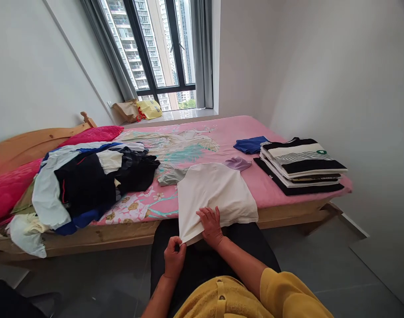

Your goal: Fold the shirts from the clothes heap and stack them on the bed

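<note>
Pinched corner of garment (218, 190) across lap (259, 247) and bed (233, 128) with left grip (174, 260), resting right grip (211, 226) spread on top; judged stack (301, 163) at right folded, garment and heap (87, 176) not yet.

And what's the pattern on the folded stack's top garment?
The top garment has broad black and off-white bands, plus fine stripes; best seen in the head view.

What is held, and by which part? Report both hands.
The left hand pinches the cream garment at its near left-hand corner; the right hand rests on it near the closest edge, apparently without gripping.
</note>
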### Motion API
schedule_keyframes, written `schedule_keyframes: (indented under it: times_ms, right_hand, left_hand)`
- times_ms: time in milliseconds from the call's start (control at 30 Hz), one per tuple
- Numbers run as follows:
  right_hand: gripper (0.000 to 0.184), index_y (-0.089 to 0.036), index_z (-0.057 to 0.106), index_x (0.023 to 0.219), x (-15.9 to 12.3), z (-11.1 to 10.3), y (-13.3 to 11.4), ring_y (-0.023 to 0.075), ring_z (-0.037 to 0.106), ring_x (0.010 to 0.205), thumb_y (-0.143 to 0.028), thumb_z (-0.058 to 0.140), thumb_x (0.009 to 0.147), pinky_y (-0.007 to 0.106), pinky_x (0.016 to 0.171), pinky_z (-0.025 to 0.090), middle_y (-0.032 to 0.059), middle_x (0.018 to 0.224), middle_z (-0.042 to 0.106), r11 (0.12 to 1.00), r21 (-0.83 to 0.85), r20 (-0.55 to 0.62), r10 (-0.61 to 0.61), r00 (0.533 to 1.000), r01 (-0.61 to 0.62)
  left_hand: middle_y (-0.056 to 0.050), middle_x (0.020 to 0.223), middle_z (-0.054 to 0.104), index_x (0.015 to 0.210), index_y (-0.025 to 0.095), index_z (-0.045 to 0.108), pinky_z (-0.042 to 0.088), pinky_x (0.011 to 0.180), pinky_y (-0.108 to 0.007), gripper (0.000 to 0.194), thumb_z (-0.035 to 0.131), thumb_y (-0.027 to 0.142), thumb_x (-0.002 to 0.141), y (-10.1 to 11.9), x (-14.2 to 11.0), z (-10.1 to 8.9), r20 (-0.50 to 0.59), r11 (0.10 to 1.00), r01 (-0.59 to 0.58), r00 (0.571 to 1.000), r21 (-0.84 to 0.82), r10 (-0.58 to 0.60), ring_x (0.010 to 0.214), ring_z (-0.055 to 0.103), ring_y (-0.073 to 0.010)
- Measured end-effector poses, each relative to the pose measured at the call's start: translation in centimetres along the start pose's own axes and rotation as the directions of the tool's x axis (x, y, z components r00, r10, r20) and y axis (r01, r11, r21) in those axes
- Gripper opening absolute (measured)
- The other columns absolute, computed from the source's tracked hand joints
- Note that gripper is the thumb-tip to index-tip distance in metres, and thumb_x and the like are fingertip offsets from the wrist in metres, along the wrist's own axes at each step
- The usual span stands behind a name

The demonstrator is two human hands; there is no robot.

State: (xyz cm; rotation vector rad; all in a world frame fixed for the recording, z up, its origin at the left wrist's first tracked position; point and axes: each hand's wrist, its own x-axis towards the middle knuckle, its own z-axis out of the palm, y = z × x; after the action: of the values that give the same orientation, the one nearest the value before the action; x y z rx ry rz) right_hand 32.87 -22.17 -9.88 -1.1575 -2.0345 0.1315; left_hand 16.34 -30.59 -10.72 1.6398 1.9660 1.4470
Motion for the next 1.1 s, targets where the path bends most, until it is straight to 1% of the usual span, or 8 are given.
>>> schedule_keyframes:
  times_ms: [133,267,400,567,767,833,933,1100]
  right_hand:
    - [0.036,-0.022,0.06,0.102,-0.2,-2.9,5.2,0.0239,0.04,0.116,-0.011,0.043,0.073,0.052,0.107,0.002,0.005,0.114,0.056,0.977,-0.064,-0.195,0.188,0.963,-0.204]
    - [0.03,-0.019,0.063,0.097,-1.7,-6.7,11.0,0.0247,0.046,0.103,-0.016,0.041,0.076,0.052,0.104,0.007,0.0076,0.102,0.061,0.913,-0.092,-0.407,0.331,0.851,-0.398]
    - [0.03,-0.015,0.064,0.095,-3.4,-9.2,15.1,0.0238,0.05,0.088,-0.022,0.041,0.075,0.045,0.094,0.027,0.0092,0.089,0.063,0.847,-0.031,-0.475,0.455,0.753,-0.531]
    - [0.037,-0.012,0.061,0.094,-4.7,-10.2,16.9,0.0228,0.053,0.084,-0.037,0.042,0.075,0.035,0.076,0.04,0.0114,0.091,0.062,0.777,0.19,-0.495,0.603,0.625,-0.6]
    - [0.043,-0.013,0.06,0.096,-3.3,-12.0,15.4,0.0224,0.054,0.068,-0.043,0.041,0.071,0.031,0.061,0.039,0.0092,0.078,0.064,0.63,0.37,-0.423,0.769,0.48,-0.683]
    - [0.045,-0.014,0.06,0.099,-2.6,-13.0,14.5,0.0225,0.055,0.067,-0.044,0.043,0.07,0.031,0.061,0.04,0.0084,0.078,0.064,0.61,0.401,-0.375,0.79,0.485,-0.683]
    - [0.048,-0.016,0.058,0.107,-2.1,-14.1,13.3,0.0226,0.058,0.075,-0.042,0.046,0.069,0.031,0.066,0.044,0.0077,0.089,0.066,0.64,0.482,-0.311,0.763,0.566,-0.599]
    - [0.046,-0.018,0.059,0.108,-3.8,-14.5,13.0,0.0236,0.062,0.084,-0.036,0.047,0.068,0.032,0.072,0.048,0.0066,0.095,0.067,0.624,0.569,-0.198,0.736,0.647,-0.536]
  left_hand:
    - [0.004,0.061,0.05,0.067,0.021,0.05,0.04,0.054,-0.021,0.009,0.053,0.029,0.067,-0.2,0.2,0.0,-0.055,0.998,0.058,0.997,-0.009,-0.059,0.053,0.047,-0.0106]
    - [0.003,0.065,0.055,0.075,0.021,0.055,0.041,0.055,-0.021,0.014,0.054,0.032,0.068,-0.4,0.4,0.2,-0.071,0.991,0.123,0.989,-0.059,-0.127,0.056,0.049,-0.0113]
    - [0.001,0.07,0.059,0.084,0.019,0.058,0.042,0.058,-0.023,0.024,0.055,0.038,0.07,-0.5,0.7,0.1,-0.069,0.977,0.191,0.978,-0.095,-0.197,0.059,0.052,-0.0129]
    - [-0.001,0.079,0.061,0.089,0.019,0.057,0.045,0.068,-0.028,0.031,0.053,0.044,0.072,-1.0,1.1,0.1,-0.094,0.956,0.237,0.962,-0.175,-0.256,0.073,0.057,-0.0166]
    - [-0.003,0.082,0.062,0.092,0.019,0.053,0.048,0.071,-0.033,0.039,0.053,0.05,0.068,-0.3,2.1,-0.2,-0.129,0.885,0.34,0.909,-0.319,-0.396,0.076,0.06,-0.0197]
    - [-0.002,0.078,0.062,0.091,0.019,0.053,0.05,0.064,-0.033,0.043,0.054,0.053,0.066,0.2,2.6,-0.4,-0.097,0.825,0.397,0.878,-0.402,-0.469,0.069,0.06,-0.0196]
    - [-0.003,0.076,0.063,0.091,0.018,0.054,0.051,0.058,-0.033,0.047,0.057,0.054,0.06,0.3,2.9,-0.8,-0.073,0.756,0.435,0.844,-0.489,-0.532,0.066,0.061,-0.0203]
    - [-0.001,0.067,0.064,0.078,0.021,0.057,0.05,0.052,-0.03,0.046,0.069,0.051,0.046,-0.5,1.5,-0.4,-0.012,0.71,0.426,0.853,-0.561,-0.522,0.061,0.061,-0.0206]
